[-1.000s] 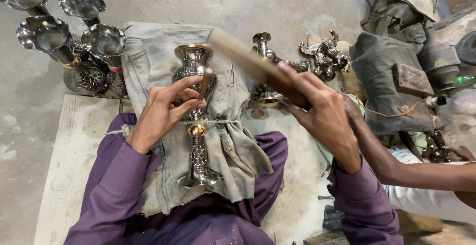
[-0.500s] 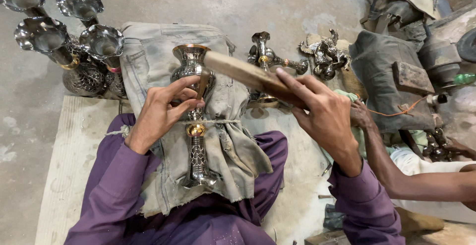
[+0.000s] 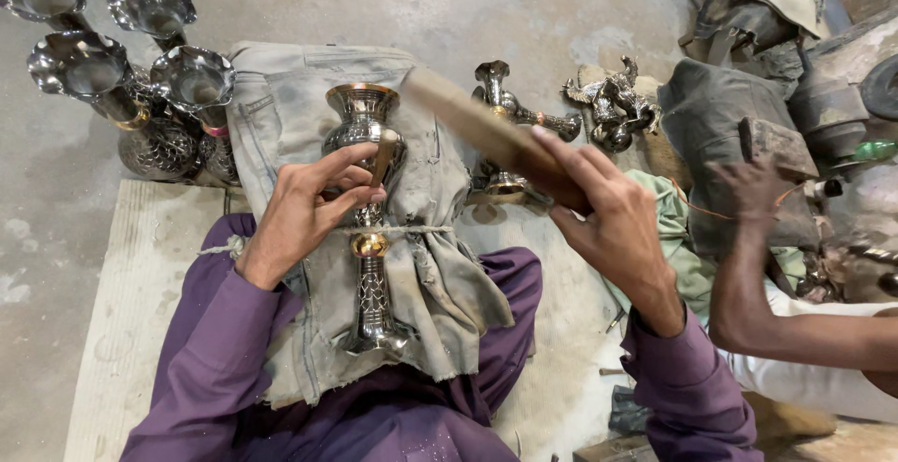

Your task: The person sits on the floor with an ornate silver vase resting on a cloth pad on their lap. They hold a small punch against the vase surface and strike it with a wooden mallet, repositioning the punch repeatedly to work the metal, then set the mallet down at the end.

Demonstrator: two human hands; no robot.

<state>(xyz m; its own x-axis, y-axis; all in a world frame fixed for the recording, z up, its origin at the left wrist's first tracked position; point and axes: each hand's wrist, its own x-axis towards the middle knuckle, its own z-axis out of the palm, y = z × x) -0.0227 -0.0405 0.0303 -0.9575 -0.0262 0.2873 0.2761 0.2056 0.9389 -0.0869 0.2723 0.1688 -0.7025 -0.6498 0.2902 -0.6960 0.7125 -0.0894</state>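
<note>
On a dusty grey concrete floor (image 3: 524, 13), a person in purple sleeves sits with a worn, pale cloth (image 3: 440, 266) draped over the lap and an engraved metal vase (image 3: 367, 228) lying along it, mouth pointing away from the body. A thin cord (image 3: 412, 231) runs across the vase's neck, just beneath the left hand, above a brass-coloured ring. The left hand (image 3: 304, 214) rests on the vase's upper body, its fingers curled and pinching a small slim tool (image 3: 382, 158) against the metal. The right hand (image 3: 608, 219) is raised beside the vase, well clear of it, fingers wrapped round one end of a flat wooden bat (image 3: 486, 130) whose far end slants up over the cloth toward the vase's rim. Beyond the left hand, on the far left, stands a cluster of finished vases (image 3: 122, 79) with fluted, shiny mouths. Beyond the right hand, smaller metal pieces (image 3: 510, 116) and a dark figurine (image 3: 613, 107) lie on the floor. Under the person's left elbow lies a pale board (image 3: 112, 312). To the right of the right hand, another person's arm (image 3: 748, 275) reaches in, its hand (image 3: 758, 186) spread near a dark bundle of cloth (image 3: 720, 116) and a blocky wooden piece (image 3: 772, 144); whether it touches either cannot be told. Green fabric (image 3: 669, 228) shows between the two people.
</note>
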